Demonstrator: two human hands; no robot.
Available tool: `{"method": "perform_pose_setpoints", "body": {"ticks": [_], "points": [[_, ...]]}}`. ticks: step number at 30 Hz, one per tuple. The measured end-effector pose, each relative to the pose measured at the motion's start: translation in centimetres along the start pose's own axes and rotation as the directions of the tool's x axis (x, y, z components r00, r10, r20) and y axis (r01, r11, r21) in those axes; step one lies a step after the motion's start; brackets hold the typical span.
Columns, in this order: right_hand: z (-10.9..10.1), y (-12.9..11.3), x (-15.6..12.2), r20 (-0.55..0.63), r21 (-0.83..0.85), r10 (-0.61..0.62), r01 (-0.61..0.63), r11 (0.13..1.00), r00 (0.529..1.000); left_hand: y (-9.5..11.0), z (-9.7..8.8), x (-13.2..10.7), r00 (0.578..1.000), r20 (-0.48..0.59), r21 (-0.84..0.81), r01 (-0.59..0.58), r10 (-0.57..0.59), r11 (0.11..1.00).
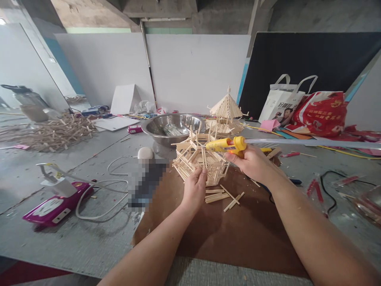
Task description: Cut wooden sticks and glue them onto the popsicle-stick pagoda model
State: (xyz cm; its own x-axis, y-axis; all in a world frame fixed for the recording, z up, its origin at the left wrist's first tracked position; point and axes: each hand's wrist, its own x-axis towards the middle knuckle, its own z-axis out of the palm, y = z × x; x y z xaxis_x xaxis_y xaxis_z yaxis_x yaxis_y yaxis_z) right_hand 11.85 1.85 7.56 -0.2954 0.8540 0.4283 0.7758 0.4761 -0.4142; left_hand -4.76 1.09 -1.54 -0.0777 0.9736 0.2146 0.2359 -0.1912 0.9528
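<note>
My left hand (195,186) grips the near edge of a lattice model made of thin wooden sticks (196,157), which stands on a brown sheet (226,230). My right hand (253,163) is closed round a yellow glue gun (228,145) with a clear glue stick poking out behind it. The gun's nozzle points left into the top of the stick model. A few loose sticks (223,196) lie on the brown sheet just in front of the model.
A steel bowl (172,127) and a finished stick pavilion (228,113) stand behind the model. A magenta power strip (56,204) with white cable lies at the left, by a heap of sticks (50,133). Bags (309,109) sit at the back right.
</note>
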Motion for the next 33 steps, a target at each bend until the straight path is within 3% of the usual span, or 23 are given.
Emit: {"method": "perform_pose_setpoints", "body": {"ticks": [20, 25, 33], "points": [[0.1, 0.2, 0.1, -0.016, 0.01, -0.024, 0.024, 1.0, 1.0, 0.4, -0.2, -0.2, 1.0, 0.001, 0.072, -0.01, 0.01, 0.997], [0.1, 0.2, 0.1, 0.001, 0.001, -0.01, 0.01, 1.0, 1.0, 1.4, 0.0, -0.4, 0.986, 0.077, -0.116, 0.154, -0.146, 0.981], [0.3, 0.4, 0.1, 0.001, 0.023, -0.029, 0.029, 0.999, 1.0, 2.0, 0.2, -0.5, 0.931, 0.176, -0.415, 0.364, -0.319, 0.834]]}}
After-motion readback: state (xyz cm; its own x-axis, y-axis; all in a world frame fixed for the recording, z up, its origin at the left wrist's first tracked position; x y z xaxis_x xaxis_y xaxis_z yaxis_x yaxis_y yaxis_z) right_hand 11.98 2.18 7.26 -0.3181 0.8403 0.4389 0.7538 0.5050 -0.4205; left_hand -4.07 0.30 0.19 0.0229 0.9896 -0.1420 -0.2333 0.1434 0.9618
